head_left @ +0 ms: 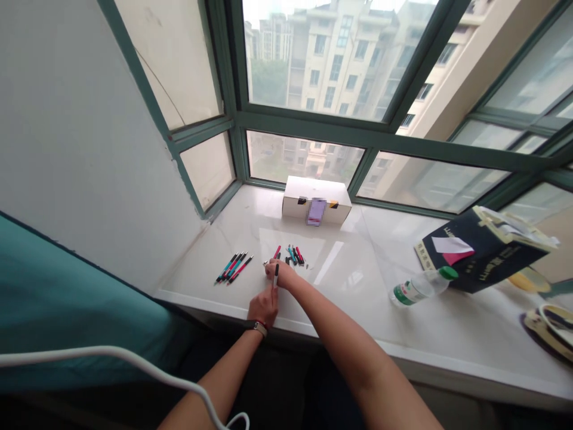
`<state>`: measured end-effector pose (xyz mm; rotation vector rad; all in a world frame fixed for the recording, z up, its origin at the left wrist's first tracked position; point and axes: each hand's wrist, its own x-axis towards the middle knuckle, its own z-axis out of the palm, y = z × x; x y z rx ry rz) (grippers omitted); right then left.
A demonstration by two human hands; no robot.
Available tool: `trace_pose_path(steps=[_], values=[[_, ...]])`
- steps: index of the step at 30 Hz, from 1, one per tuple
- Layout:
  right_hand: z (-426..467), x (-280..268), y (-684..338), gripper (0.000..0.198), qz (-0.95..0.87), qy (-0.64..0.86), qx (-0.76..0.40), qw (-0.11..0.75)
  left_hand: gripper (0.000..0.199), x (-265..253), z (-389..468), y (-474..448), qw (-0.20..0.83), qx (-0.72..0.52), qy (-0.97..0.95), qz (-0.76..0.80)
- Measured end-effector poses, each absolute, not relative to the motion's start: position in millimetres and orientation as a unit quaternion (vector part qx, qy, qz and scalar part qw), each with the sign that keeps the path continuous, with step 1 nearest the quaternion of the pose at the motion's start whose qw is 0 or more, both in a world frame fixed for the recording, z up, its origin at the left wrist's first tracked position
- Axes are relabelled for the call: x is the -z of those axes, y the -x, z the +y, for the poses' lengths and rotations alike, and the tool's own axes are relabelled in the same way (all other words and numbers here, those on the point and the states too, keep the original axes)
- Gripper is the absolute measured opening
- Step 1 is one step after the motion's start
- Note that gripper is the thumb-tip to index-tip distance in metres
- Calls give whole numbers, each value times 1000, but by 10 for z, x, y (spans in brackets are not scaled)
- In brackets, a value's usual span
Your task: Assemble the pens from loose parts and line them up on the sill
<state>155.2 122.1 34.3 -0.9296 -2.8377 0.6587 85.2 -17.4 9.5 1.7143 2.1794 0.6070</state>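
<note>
My left hand (263, 307), with a band on its wrist, is closed near the front edge of the white ledge. A pen part (276, 273), black above and pale below, stands up from its fingers. Just beyond, my right hand (281, 275) reaches across with its fingers curled at the ledge top. A small shiny bit shows at those fingertips, too tiny to name. Several assembled pens (233, 267) in black, red and teal lie side by side to the left. Loose pen parts (295, 255) are scattered past my right hand, beside a red pen piece (278, 251).
A white box (316, 200) stands against the window, with a blurred lilac item on its front. On the right are a green-capped plastic bottle (423, 288) lying tilted, a dark blue carton (483, 251) and a round item (555, 325). A white cable (111, 352) crosses the lower left.
</note>
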Motion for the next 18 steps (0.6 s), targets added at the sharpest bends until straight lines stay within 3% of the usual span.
trace_pose_path(steps=[8, 12, 16, 18], values=[[1221, -214, -1501, 7, -895, 349, -256, 109, 51, -99, -176, -839, 150, -217, -605, 751], [1162, -220, -1581, 10, -854, 367, -298, 216, 48, -89, -173, -839, 150, -223, -602, 752], [1012, -221, -1785, 4, -684, 425, -457, 378, 43, -78, -174, -833, 147, -236, -599, 751], [884, -215, -1923, 13, -534, 431, -581, 438, 40, -67, -176, -833, 148, -245, -596, 750]])
